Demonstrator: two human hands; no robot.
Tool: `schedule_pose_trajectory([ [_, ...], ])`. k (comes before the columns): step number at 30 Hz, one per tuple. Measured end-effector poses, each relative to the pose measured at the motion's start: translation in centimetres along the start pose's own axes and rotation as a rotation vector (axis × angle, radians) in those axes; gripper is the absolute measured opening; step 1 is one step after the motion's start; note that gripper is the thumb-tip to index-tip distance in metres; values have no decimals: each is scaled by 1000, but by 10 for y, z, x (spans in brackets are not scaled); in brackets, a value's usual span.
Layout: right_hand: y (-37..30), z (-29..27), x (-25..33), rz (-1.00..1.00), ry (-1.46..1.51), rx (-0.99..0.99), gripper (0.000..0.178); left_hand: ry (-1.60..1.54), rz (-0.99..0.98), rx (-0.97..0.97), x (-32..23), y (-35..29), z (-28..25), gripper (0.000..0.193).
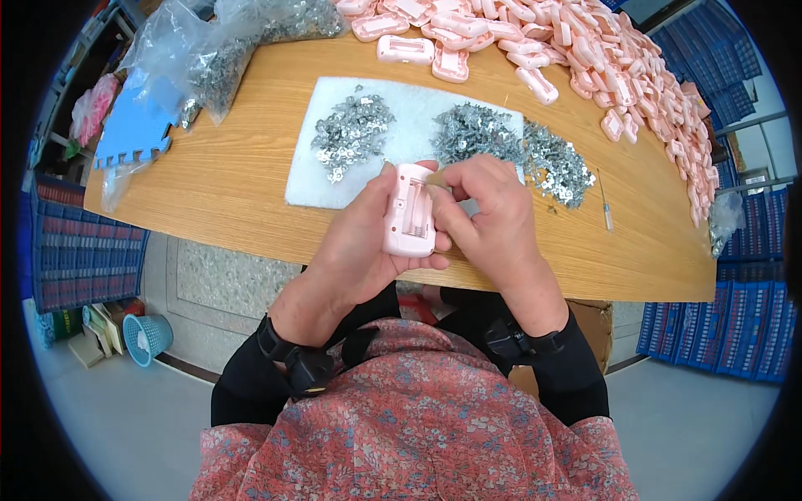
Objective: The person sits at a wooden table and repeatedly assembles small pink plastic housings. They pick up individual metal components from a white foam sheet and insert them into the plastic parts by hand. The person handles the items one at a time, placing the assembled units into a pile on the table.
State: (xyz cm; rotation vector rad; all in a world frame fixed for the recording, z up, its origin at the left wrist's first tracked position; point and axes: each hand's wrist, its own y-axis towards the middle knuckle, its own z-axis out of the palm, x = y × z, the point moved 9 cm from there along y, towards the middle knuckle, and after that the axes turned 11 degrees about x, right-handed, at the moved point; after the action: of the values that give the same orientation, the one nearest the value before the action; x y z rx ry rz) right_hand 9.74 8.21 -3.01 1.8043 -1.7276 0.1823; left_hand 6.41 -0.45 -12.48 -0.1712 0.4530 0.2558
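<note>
My left hand (357, 225) is closed around a pale pink plastic casing (394, 224) with a long battery compartment facing up. My right hand (491, 209) is pinched at the casing's upper right edge, its fingertips by the upper end of the compartment. Whatever those fingers hold is too small or hidden to name. Something tan covers a fingertip there. Just beyond the hands lies a white foam sheet (309, 182), bearing a left pile of small metal contact pieces (352, 134) and a right pile of metal pieces (476, 129), which spills past the sheet onto the wooden table (234, 179).
A big heap of pink casings (576, 50) covers the table's far right. A thin screwdriver (606, 204) lies right of the metal pieces. Clear bags of metal parts (225, 67) and a blue foam mat (138, 125) sit far left. Blue racks (83, 242) and a basket (146, 338) stand beyond the table.
</note>
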Motion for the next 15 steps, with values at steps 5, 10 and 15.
schedule_pose_trajectory([
  [5,-7,-2,6,-66,-175,-1,11,47,-35,-70,4,1,-6,54],
  [10,-11,-13,1,-35,-54,-32,23,57,-44,-77,3,0,-5,54],
  [15,-23,3,-30,264,465,-23,22,113,-13,-1,2,2,6,54],
])
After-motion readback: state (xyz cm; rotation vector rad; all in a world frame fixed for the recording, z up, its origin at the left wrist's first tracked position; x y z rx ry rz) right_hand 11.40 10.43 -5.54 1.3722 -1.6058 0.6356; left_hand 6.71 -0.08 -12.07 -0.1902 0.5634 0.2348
